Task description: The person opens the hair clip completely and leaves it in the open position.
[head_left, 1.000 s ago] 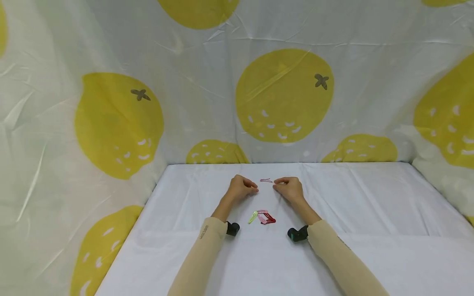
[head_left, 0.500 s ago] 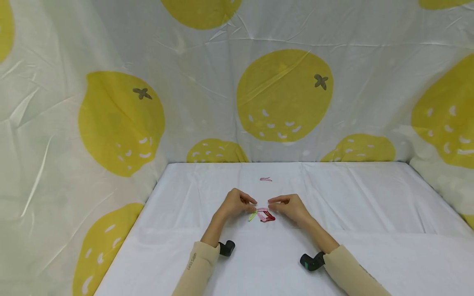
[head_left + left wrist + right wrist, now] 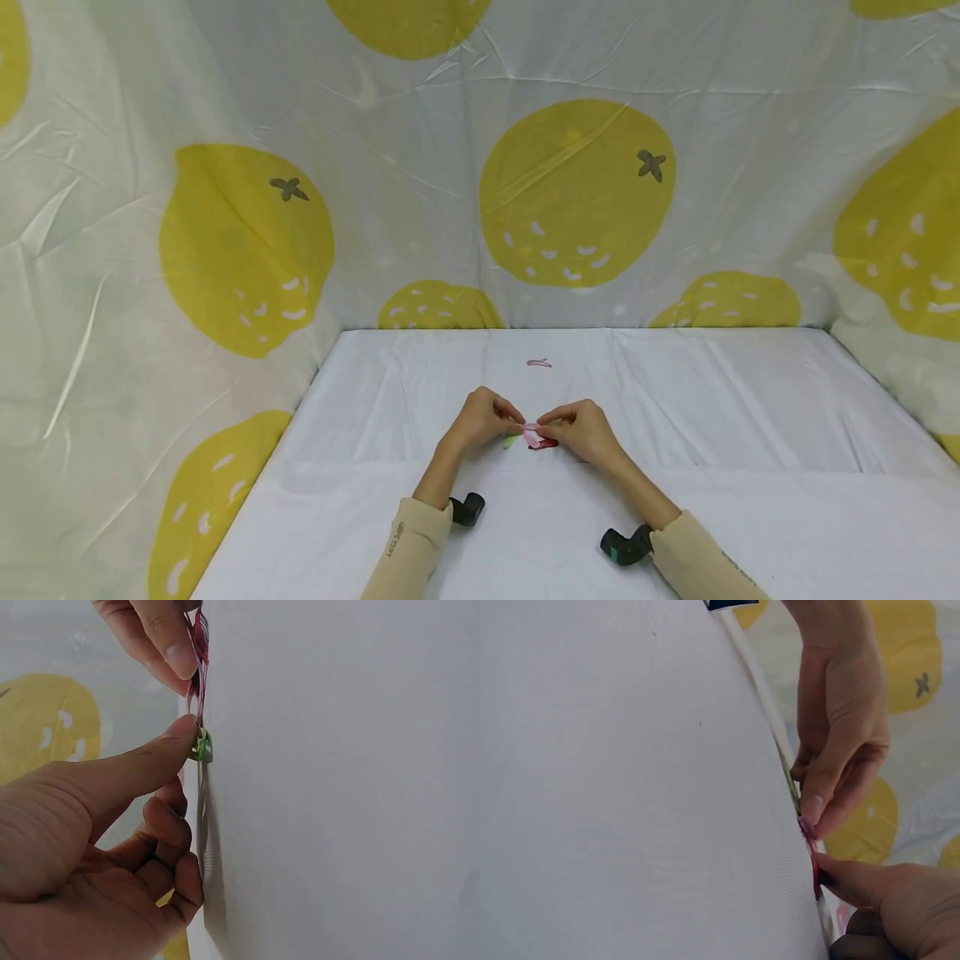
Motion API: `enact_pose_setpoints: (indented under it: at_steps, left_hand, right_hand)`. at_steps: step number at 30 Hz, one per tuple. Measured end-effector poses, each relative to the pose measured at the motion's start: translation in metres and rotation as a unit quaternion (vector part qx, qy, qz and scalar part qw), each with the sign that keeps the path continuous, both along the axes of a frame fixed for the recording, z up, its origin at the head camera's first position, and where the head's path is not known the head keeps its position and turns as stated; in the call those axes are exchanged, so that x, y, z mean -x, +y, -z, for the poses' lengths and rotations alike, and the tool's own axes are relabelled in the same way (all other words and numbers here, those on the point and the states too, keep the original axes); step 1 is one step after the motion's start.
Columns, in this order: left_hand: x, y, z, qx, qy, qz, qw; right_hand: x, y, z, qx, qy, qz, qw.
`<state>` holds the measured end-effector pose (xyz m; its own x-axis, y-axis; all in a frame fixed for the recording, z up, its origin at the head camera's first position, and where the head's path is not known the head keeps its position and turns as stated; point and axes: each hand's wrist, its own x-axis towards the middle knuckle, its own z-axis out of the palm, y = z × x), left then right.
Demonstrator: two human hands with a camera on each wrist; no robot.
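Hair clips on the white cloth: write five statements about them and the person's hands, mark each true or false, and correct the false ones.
1. A lone pinkish clip lies farther back on the white cloth, apart from the other clips. True.
2. The right hand is holding that lone clip. False: neither hand touches it.
3. The fingertips of the left hand and the right hand are at opposite ends of the crosswise pink clip. True.
4. The green clip lies on the right hand's side of the group. False: it lies on the left hand's side.
5. Both sleeves are beige. True.
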<state>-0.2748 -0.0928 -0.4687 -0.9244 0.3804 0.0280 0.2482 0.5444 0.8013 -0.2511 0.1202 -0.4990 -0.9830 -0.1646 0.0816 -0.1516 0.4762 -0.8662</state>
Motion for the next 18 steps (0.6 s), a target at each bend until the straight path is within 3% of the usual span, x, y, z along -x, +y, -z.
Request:
enact_pose_setpoints:
  at_steps: [13,18]
  left_hand:
    - [-0.0021,-0.0014,0.0003,0.0,-0.015,-0.001,0.9999]
    - [-0.0009,-0.0019,0.0024,-0.008,-0.005,-0.008,0.9999]
  right_hand:
    - [-0.0004,0.0003,0.0004,-0.003,0.016,-0.019,0.9997]
    - [0.0008,0.0053,0.0027,0.029,-0.005,-0.021,0.9993]
